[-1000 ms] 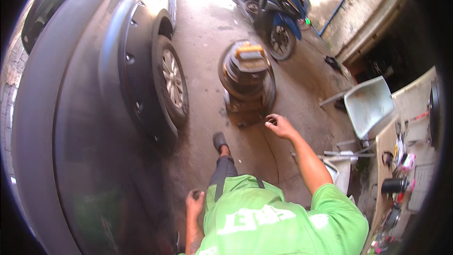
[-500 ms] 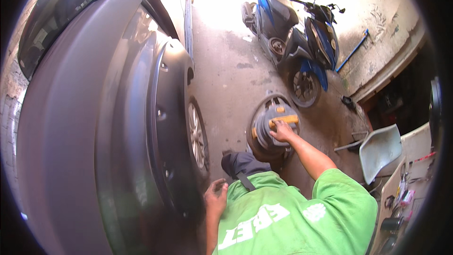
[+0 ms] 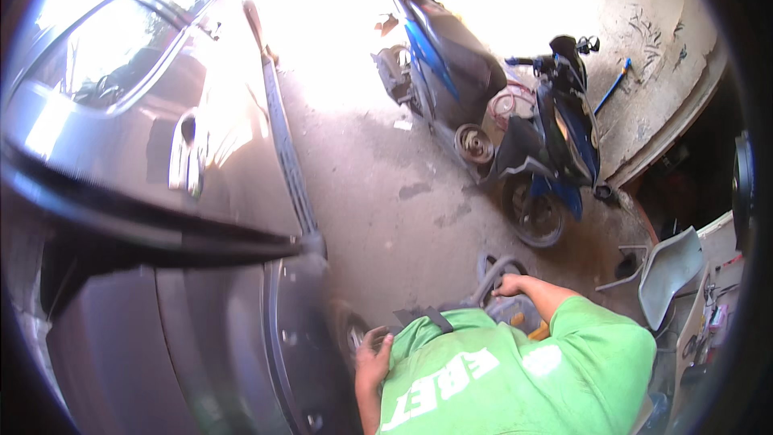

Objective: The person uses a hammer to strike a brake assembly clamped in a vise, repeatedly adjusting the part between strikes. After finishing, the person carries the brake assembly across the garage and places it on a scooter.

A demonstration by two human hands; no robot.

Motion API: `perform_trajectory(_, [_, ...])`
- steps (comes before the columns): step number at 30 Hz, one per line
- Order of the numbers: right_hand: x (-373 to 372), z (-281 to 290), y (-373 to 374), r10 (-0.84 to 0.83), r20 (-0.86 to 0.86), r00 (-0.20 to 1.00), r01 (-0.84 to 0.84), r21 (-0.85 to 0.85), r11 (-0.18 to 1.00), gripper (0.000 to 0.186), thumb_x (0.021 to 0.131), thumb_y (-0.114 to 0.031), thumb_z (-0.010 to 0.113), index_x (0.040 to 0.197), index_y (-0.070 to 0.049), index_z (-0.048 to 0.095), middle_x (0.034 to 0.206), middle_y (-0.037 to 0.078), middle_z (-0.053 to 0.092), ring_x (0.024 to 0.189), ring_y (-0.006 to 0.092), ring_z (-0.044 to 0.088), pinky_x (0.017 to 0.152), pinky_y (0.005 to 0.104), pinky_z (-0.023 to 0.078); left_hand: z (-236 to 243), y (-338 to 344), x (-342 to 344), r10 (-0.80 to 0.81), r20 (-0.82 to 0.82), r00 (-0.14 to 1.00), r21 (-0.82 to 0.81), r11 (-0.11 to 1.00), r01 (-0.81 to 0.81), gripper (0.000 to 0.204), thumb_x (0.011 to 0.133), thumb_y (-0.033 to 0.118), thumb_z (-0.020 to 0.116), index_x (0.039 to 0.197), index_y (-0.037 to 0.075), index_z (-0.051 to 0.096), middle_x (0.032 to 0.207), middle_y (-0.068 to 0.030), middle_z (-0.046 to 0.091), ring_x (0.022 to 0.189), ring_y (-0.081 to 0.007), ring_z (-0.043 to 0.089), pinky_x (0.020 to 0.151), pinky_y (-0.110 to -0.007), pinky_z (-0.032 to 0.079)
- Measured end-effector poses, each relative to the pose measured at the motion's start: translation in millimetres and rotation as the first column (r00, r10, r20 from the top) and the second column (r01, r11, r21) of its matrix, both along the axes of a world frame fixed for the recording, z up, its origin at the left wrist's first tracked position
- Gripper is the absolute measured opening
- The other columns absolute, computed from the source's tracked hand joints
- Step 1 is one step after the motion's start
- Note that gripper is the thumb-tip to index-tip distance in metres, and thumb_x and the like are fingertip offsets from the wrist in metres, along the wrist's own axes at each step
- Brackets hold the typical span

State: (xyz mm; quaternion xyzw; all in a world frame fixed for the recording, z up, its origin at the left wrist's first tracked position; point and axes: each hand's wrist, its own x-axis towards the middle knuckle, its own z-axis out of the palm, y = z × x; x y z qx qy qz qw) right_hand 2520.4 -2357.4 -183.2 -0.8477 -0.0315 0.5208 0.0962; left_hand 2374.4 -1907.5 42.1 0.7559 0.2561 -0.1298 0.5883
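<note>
In front of my green shirt, low in the head view, stands a grey and yellow wet-dry vacuum cleaner [image 3: 519, 314], partly hidden by my body. My right hand [image 3: 506, 284] is closed around a curved grey tube [image 3: 491, 274] at its top. Beside the dark car [image 3: 185, 314], my left hand [image 3: 373, 354] hangs with loosely bent, parted fingers and holds nothing. The car's long black edge [image 3: 153, 229], blurred, sticks out across the left side.
Two scooters stand ahead, a larger one [image 3: 459, 64] and a blue-black one [image 3: 564, 129]. A pale plastic chair [image 3: 672, 274] and a cluttered table [image 3: 700, 338] are at the right. A blue pole [image 3: 613, 84] leans on the wall. Concrete floor [image 3: 378, 193] runs between car and scooters.
My view has moved forward along the car, and its window and front door now show. The vacuum sits closer to my body. My right hand has shifted from the yellow handle to the grey tube.
</note>
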Motion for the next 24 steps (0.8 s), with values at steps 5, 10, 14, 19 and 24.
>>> perform_trajectory(5, [219,63,64,-0.398,0.327,0.857,0.265,0.382,0.885,0.049,0.093,-0.039,0.069,0.125,-0.002,0.069,0.109,0.017,0.075,0.094,0.0261,0.072,0.086,0.0383,0.055,-19,54,175,-0.023,0.049,0.999,0.090,0.996,0.018,0.037,0.095,0.023,0.069,0.122,-0.002,0.065,0.111,-0.0198,0.072,0.103,-0.0260,0.071,0.091,-0.037,0.055])
perform_trajectory(10, [384,45,95,-0.549,0.165,0.820,0.447,0.415,0.792,0.054,0.093,-0.042,0.067,0.128,-0.001,0.066,0.126,0.022,0.068,0.113,0.0347,0.067,0.098,0.0416,0.052,-49,131,372,-0.226,-0.110,0.968,0.284,0.926,0.248,0.041,0.094,0.027,0.069,0.123,-0.003,0.065,0.114,-0.0218,0.071,0.105,-0.0313,0.070,0.092,-0.040,0.054])
perform_trajectory(14, [435,19,88,-0.796,0.021,0.605,0.756,0.300,0.582,0.035,0.097,-0.032,0.069,0.119,-0.005,0.069,0.094,0.008,0.073,0.077,0.0186,0.069,0.062,0.0352,0.054,-46,172,553,-0.391,-0.136,0.910,0.520,0.754,0.402,0.046,0.093,0.031,0.068,0.121,-0.005,0.064,0.118,-0.0263,0.068,0.111,-0.0388,0.067,0.097,-0.044,0.052])
perform_trajectory(19, [466,-7,85,-0.939,-0.255,0.232,0.964,-0.070,0.257,0.046,0.101,-0.035,0.061,0.133,-0.002,0.059,0.125,0.021,0.068,0.107,0.0374,0.070,0.088,0.0530,0.054,-23,184,778,-0.414,0.097,0.905,0.319,0.874,0.366,0.046,0.094,0.034,0.068,0.122,-0.003,0.065,0.118,-0.0242,0.069,0.110,-0.0359,0.068,0.095,-0.043,0.053])
perform_trajectory(24, [573,-60,108,-0.970,-0.187,0.157,0.978,-0.106,0.179,0.047,0.098,-0.027,0.065,0.130,0.006,0.059,0.117,0.028,0.068,0.097,0.0425,0.070,0.084,0.0574,0.057,-61,200,966,-0.489,-0.106,0.866,0.304,0.813,0.496,0.049,0.094,0.035,0.069,0.123,-0.003,0.064,0.120,-0.0231,0.070,0.112,-0.0335,0.069,0.096,-0.042,0.054])
